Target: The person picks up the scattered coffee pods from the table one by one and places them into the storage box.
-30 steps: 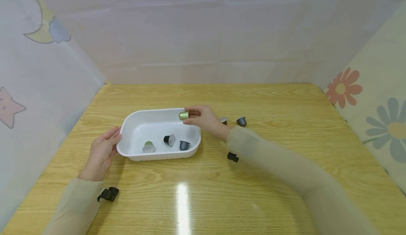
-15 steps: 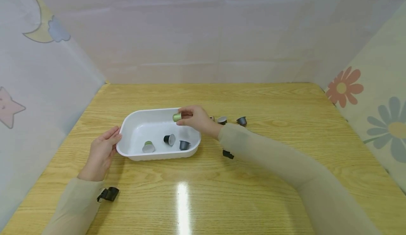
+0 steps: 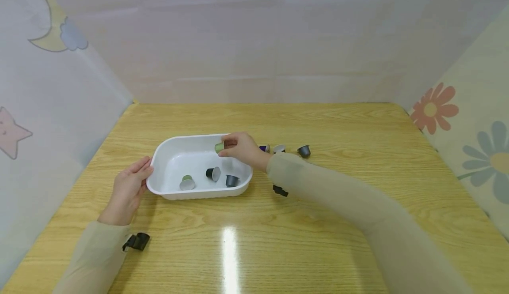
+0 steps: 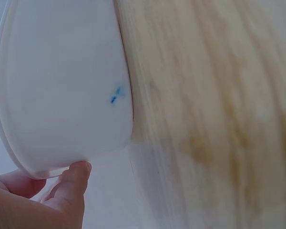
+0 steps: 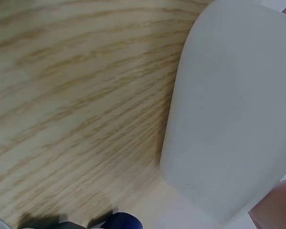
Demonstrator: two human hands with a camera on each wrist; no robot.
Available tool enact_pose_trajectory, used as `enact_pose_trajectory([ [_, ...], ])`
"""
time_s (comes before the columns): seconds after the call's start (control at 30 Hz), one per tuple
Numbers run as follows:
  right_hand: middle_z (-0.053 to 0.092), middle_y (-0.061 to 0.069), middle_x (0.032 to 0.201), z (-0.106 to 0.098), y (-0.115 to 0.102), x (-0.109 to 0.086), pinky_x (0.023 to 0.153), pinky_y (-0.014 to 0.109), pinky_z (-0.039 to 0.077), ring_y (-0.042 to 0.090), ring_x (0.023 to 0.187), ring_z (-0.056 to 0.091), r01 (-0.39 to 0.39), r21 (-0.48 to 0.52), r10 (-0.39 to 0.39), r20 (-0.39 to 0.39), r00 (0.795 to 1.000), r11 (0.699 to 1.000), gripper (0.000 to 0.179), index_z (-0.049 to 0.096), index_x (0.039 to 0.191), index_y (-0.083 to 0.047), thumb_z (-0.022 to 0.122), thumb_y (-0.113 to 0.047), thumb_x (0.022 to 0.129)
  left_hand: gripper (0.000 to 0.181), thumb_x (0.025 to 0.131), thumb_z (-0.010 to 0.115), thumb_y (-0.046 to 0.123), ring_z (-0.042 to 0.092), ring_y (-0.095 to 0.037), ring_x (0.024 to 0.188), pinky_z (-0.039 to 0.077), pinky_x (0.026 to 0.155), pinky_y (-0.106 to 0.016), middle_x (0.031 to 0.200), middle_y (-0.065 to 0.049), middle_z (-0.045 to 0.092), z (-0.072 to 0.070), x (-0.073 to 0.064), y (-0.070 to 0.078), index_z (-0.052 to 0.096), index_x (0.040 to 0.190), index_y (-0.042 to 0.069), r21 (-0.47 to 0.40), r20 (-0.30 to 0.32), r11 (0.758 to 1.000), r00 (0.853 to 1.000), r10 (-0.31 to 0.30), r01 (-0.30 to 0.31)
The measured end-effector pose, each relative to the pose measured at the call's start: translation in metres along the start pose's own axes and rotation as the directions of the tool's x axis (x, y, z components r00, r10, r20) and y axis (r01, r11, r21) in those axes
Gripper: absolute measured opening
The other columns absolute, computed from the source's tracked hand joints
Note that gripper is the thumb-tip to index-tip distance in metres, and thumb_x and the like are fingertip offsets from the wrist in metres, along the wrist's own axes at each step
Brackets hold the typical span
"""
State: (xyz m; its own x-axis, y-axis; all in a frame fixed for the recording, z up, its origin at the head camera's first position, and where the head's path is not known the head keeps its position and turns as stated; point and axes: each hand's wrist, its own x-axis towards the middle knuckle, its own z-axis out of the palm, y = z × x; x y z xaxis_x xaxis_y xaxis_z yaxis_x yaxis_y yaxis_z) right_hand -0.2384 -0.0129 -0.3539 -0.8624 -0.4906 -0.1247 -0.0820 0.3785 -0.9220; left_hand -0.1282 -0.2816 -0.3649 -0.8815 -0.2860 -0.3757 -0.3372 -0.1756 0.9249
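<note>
With the white tub point(image 3: 203, 195) gripped at nine o'clock by the left hand point(image 3: 125, 192), the right hand point(image 3: 245, 149) pinches a green capsule point(image 3: 219, 147) over the tub's one o'clock side, apparently the placing step, so the next move likely calls for lowering and releasing it.

No legible text, labels, brands, numbers — no readable signs.
</note>
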Motion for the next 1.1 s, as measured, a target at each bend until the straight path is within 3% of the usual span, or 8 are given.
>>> enact_pose_trajectory([
  [0.23,0.062,0.012,0.126,0.004,0.001,0.006,0.095,0.027,0.046,0.022,0.116,0.057,-0.019,-0.013,0.019,-0.001,1.000,1.000,0.052,0.056,0.134,0.000,0.075,-0.007,0.086,0.061,0.101,0.052,0.014,0.057,0.007,0.095,0.048,0.080,-0.012,0.158,-0.006,0.023,0.000,0.000,0.000,0.023,0.155,0.011,0.005,0.001,1.000,1.000,-0.001,0.001],
  [0.47,0.057,0.012,0.135,0.005,0.002,0.006,0.098,0.027,0.044,0.022,0.122,0.054,-0.025,-0.005,0.025,-0.006,1.000,1.000,0.055,0.053,0.137,-0.001,0.074,-0.009,0.087,0.060,0.101,0.052,0.011,0.059,0.009,0.089,0.048,0.077,-0.013,0.158,-0.006,0.025,0.001,0.001,0.000,0.025,0.154,0.011,-0.001,-0.020,1.000,1.000,-0.010,0.010],
  [0.8,0.057,0.016,0.134,-0.012,0.005,-0.013,0.094,0.026,0.047,0.023,0.121,0.056,0.025,0.108,-0.022,-0.025,0.999,0.994,0.045,0.055,0.134,0.003,0.069,-0.008,0.092,0.059,0.101,0.051,0.012,0.058,0.011,0.087,0.048,0.077,-0.012,0.158,-0.006,0.024,0.001,-0.001,0.001,0.025,0.154,0.011,-0.011,-0.015,1.000,1.000,-0.006,0.006],
  [0.9,0.058,0.017,0.133,-0.023,0.008,-0.022,0.095,0.025,0.047,0.023,0.120,0.057,0.042,0.131,-0.038,-0.033,0.999,0.990,0.044,0.055,0.133,0.004,0.068,-0.008,0.092,0.059,0.102,0.051,0.013,0.057,0.009,0.093,0.047,0.078,-0.011,0.158,-0.006,0.024,0.002,-0.001,0.000,0.025,0.154,0.011,-0.009,-0.020,1.000,1.000,-0.012,0.012],
  [1.1,0.057,0.020,0.133,-0.046,0.012,-0.040,0.095,0.027,0.047,0.026,0.120,0.057,0.077,0.146,-0.068,-0.068,0.995,0.986,0.044,0.054,0.133,0.006,0.067,-0.005,0.093,0.058,0.102,0.050,0.015,0.047,-0.002,0.121,0.046,0.078,-0.010,0.158,-0.003,0.025,0.003,0.000,0.000,0.025,0.154,0.013,0.004,-0.037,1.000,0.999,-0.030,0.030],
])
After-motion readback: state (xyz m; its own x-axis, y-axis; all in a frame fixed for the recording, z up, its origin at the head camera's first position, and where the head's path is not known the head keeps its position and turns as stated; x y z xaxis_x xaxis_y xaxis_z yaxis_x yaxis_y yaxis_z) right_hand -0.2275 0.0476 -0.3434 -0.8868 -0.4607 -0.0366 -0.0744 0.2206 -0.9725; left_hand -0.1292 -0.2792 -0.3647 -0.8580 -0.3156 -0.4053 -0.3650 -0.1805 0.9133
